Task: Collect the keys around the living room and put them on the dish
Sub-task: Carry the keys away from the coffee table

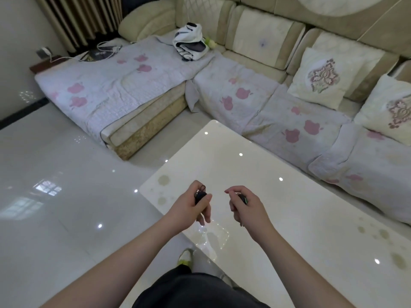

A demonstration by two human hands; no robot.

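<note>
A glossy white desk (278, 196) runs slantwise from the middle of the view toward the lower right, its near-left corner rounded and its top marked with faint beige blotches and bright dots of reflected light. Around it lies a pale, shiny tiled floor (55, 207), wide and open on the left, with a narrower strip between the desk's far edge and the sofa (255, 41). The cream sectional sofa wraps the far side and the right, covered with a white quilt (124, 85) printed with pink shapes; two embroidered cushions (320, 78) lean at the right, and a white bag (191, 43) sits in the sofa's corner. Both hands hover above the desk's near-left part, close together but apart. The left hand (193, 207) holds a dark key fob (200, 195), its fingers curled round it and the thumb laid across the top. The right hand (246, 207) grips a second dark key (242, 198), mostly hidden behind curled fingers, with the forefinger reaching forward. A shoe (185, 256) stands on the floor just beside the desk's near edge.
</note>
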